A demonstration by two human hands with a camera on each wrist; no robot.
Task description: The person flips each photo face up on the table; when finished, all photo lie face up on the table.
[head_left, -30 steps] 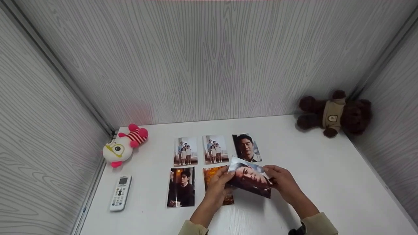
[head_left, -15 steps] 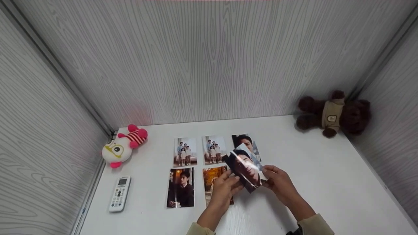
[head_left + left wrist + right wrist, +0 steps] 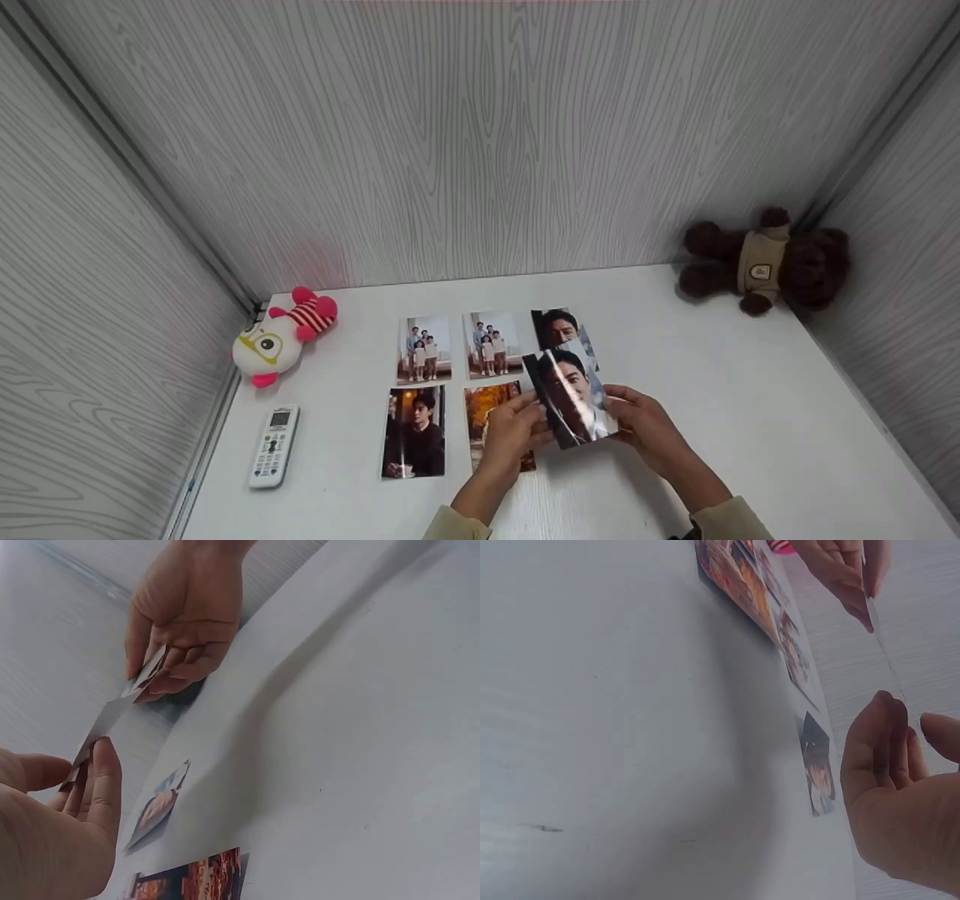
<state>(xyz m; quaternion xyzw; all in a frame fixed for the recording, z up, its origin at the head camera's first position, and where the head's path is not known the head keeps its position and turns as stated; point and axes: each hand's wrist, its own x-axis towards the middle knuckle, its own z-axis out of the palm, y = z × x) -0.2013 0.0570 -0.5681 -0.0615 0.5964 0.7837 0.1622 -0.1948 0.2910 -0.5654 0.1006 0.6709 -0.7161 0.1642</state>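
Note:
Both hands hold up a glossy portrait photo (image 3: pixel 570 397), raised off the white table and slightly tilted. My left hand (image 3: pixel 512 433) pinches its left edge between thumb and fingers; my right hand (image 3: pixel 651 429) pinches the lower right edge. Edge-on, the held photo (image 3: pixel 101 724) spans the gap between the hands in the left wrist view. Behind it, partly covered, lies another portrait photo (image 3: pixel 556 325). Below the left hand is an autumn photo (image 3: pixel 487 405), partly hidden. Two family photos (image 3: pixel 425 351) and a photo of a person in a dark sweater (image 3: pixel 415 439) lie to the left.
A white remote control (image 3: pixel 274 447) lies at the left of the table (image 3: pixel 720 360). Behind it is a pink-and-white plush toy (image 3: pixel 274 345). A brown teddy bear (image 3: pixel 765 262) lies in the back right corner. Wood-grain panels (image 3: pixel 480 150) enclose the back and sides.
The held photo has turned from lying sideways to nearly upright, now overlapping the portrait behind it. My left hand has shifted its hold down along the left edge. The photos on the table stay put.

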